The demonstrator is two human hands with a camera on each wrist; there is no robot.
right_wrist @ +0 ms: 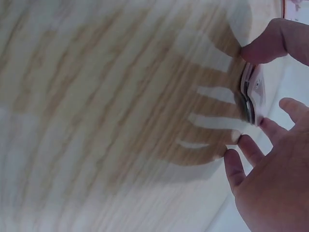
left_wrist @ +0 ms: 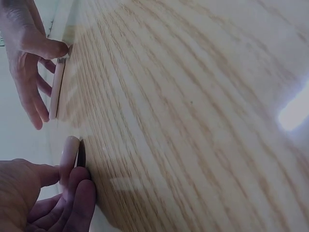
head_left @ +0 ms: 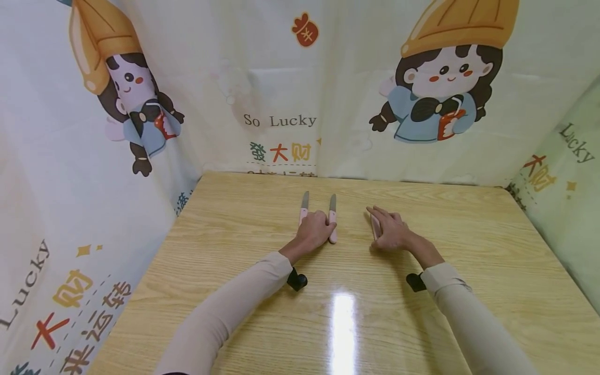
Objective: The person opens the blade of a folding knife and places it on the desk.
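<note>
Two knives with pale pink handles lie side by side, blades pointing to the far edge, in the head view. My left hand pinches the handle of the right-hand knife; the left wrist view shows thumb and fingers about that handle. The left-hand knife has its lower handle hidden behind this hand. To the right, my right hand spans a small flat pink item with metal along its edge. Its thumb is at one end and a fingertip at the other; I cannot tell what kind of item it is.
The wooden table carries a bright light reflection near its front. A printed curtain hangs along the far edge and both sides. A black wrist camera sits beneath the left cuff, another one beneath the right.
</note>
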